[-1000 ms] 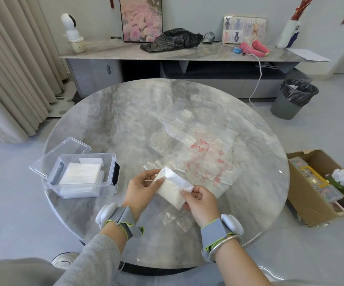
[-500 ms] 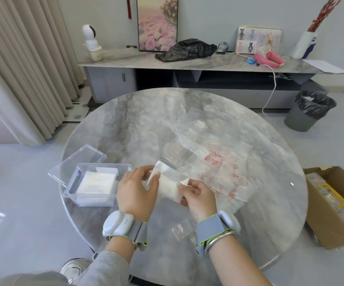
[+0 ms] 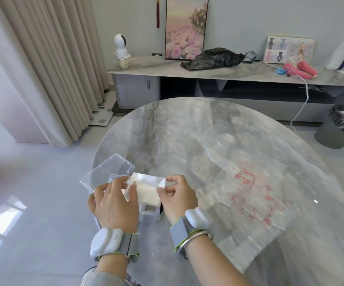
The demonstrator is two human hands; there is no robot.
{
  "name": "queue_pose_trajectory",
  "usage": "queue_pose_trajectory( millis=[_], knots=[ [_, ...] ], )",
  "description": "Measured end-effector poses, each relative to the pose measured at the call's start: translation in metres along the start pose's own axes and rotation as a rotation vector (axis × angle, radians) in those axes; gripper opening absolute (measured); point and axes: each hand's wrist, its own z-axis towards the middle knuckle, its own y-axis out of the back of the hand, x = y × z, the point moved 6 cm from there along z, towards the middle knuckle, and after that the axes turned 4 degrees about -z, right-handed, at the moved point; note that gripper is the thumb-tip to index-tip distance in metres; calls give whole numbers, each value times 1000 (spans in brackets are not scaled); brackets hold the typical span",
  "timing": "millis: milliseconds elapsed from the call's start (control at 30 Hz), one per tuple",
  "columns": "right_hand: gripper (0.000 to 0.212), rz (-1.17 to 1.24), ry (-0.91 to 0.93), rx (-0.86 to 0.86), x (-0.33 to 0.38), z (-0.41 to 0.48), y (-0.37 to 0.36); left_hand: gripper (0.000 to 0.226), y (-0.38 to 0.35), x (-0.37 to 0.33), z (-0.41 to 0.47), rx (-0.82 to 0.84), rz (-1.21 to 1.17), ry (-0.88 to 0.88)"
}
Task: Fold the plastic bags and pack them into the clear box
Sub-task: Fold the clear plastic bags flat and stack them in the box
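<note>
At seven o'clock on the table [image 3: 177, 131], close to you, your left hand [image 3: 113, 205] and right hand [image 3: 177, 201] hold one folded bag [image 3: 146, 189] between them. Each pinches one side edge, so the fold cannot spring open. The bag hangs just above the box [image 3: 149, 213], which your hands mostly hide. I judge you keep it level to lay it inside. The lid [image 3: 107, 174] lies open at ten o'clock of the box, out of your way. Farther, toward three o'clock, the loose bags [image 3: 255, 188] lie spread and not yet folded.
</note>
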Motion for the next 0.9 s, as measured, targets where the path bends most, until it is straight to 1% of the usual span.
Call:
queue_pose_trajectory(
  millis=[67, 200, 267, 367, 467, 600, 733, 833, 900],
  knots=[
    [26, -109, 16, 38, 13, 2, -12, 14, 2, 10, 6, -22, 47, 33],
    [30, -285, 8, 61, 24, 4, -30, 6, -3, 28, 9, 36, 135, 99],
    [30, -340, 2, 81, 26, 5, -37, 10, -4, 34, 9, 28, 166, 93],
    [29, -382, 10, 93, 30, 4, -42, 20, -2, 37, 8, -28, 158, 87],
    [31, -454, 38, 64, 37, 4, -46, 17, 1, 36, 2, -102, 140, 59],
    [33, -529, 87, 80, 45, 6, -57, 30, -3, 35, -6, -65, 144, 49],
    [24, -652, 189, 161, 48, 7, -65, 43, -3, 35, -6, -61, 156, 21],
    [17, -748, 278, 119, 47, 7, -67, 40, -6, 37, -6, -42, 178, 22],
    [19, -776, 323, 85, 44, 7, -67, 37, -9, 38, -7, -24, 191, 17]
  ],
)
